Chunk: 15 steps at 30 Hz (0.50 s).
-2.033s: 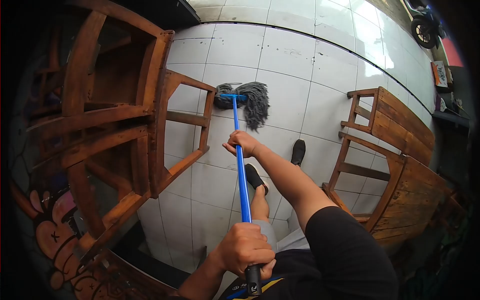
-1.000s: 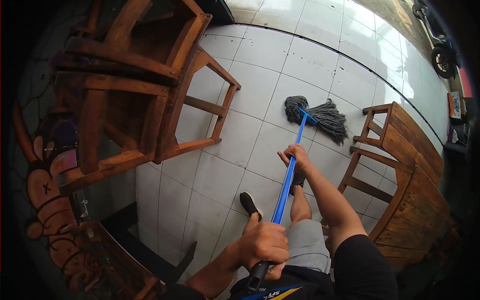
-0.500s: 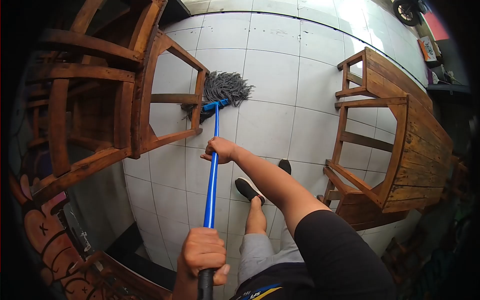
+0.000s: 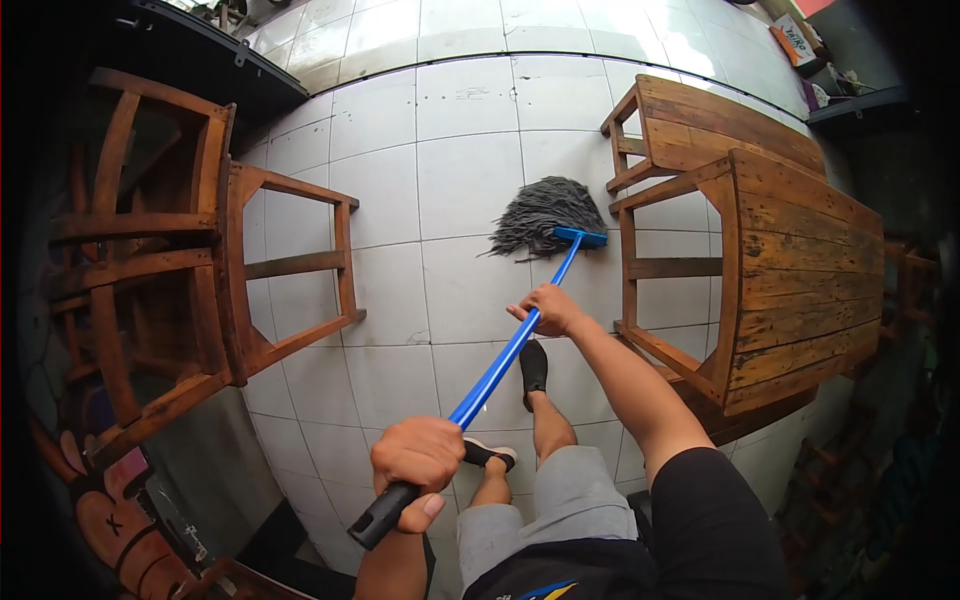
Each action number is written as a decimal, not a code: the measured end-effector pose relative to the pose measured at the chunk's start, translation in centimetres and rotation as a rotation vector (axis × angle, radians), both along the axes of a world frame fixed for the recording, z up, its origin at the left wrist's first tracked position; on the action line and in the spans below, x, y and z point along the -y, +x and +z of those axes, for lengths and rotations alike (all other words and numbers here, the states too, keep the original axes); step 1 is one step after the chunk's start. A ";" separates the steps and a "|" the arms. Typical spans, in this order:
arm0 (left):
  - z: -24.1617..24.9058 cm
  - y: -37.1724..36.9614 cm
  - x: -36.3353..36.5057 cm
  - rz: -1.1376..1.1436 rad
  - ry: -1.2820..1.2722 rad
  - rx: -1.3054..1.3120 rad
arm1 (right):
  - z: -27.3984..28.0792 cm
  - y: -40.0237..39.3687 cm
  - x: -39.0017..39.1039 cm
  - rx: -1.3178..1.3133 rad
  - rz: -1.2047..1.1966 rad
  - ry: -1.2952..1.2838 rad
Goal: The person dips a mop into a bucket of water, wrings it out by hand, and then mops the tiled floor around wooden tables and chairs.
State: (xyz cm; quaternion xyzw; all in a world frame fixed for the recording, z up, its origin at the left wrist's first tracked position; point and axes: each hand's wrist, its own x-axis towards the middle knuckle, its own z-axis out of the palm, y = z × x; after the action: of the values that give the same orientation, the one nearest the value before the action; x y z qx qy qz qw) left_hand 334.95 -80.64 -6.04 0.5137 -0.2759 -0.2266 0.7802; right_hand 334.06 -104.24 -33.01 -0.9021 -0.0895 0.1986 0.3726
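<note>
A mop with a blue pole (image 4: 493,375) runs slantwise from bottom left up to the right. Its grey string head (image 4: 550,213) lies spread on the white tiles, joined to a blue clamp (image 4: 580,238). My left hand (image 4: 418,460) is wrapped round the pole near its black end grip (image 4: 385,515). Farther up the pole, my right hand (image 4: 545,308) is closed around it, below the clamp. The mop head rests close to the legs of the wooden table on the right.
A wooden table (image 4: 800,290) and a bench (image 4: 725,125) stand on the right. Wooden furniture with an open frame (image 4: 295,265) stands on the left. My shoes (image 4: 535,375) are on the tiled floor (image 4: 380,290). A cardboard box (image 4: 795,42) sits at the top right.
The mop head has swept right across the floor, from beside the left furniture to near the right table. Both hands kept hold, the pole now slants right, and my feet have shifted.
</note>
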 end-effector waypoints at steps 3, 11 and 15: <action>-1.4 -1.0 2.3 0.062 -0.038 -0.012 | -0.2 -1.2 2.1 -0.018 -0.138 -0.025; -1.5 -7.3 -8.0 0.074 0.075 0.144 | -1.0 -3.6 -8.0 0.101 -0.015 -0.028; -0.4 -12.8 -14.8 0.080 0.205 0.253 | -3.0 -4.0 -18.9 0.246 0.095 0.111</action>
State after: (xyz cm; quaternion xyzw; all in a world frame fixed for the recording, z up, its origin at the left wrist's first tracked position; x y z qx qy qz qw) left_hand 322.17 -65.80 -6.42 0.6256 -0.3265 -0.1560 0.6912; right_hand 330.01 -85.35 -35.97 -0.8924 -0.1878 0.0984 0.3983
